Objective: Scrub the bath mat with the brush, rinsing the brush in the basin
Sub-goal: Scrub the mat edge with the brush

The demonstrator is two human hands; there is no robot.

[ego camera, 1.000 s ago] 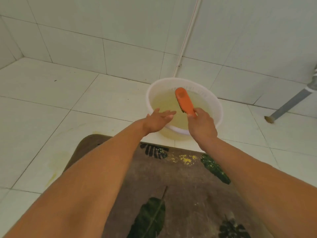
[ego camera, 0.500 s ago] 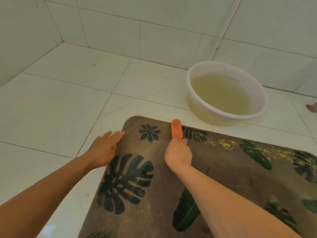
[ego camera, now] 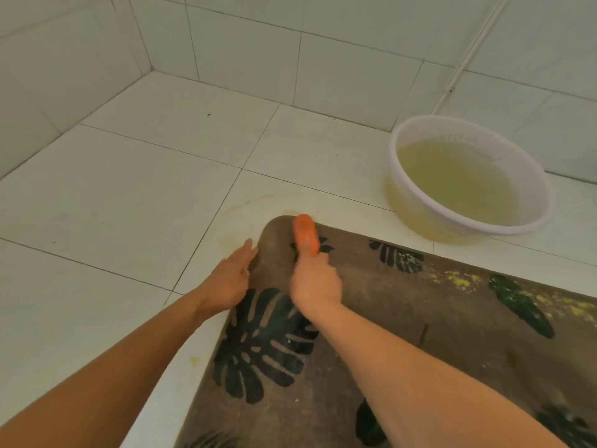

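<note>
This is a home bathroom or wash area, a bare wet room. Pale glossy tiles with thin dark grout lines cover the floor (ego camera: 129,195) and run straight up 2 walls (ego camera: 245,46) that meet in a corner at the upper left. A thin white pipe (ego camera: 470,50) comes down the far wall to the floor. A white plastic basin (ego camera: 452,129) of cloudy yellowish water stands on the tiles near that wall. A brown bath mat (ego camera: 403,318) printed with dark green leaves lies flat on the floor, dotted with yellow specks, and a faint yellowish stain (ego camera: 232,240) marks the tile beside its rounded corner.
</note>
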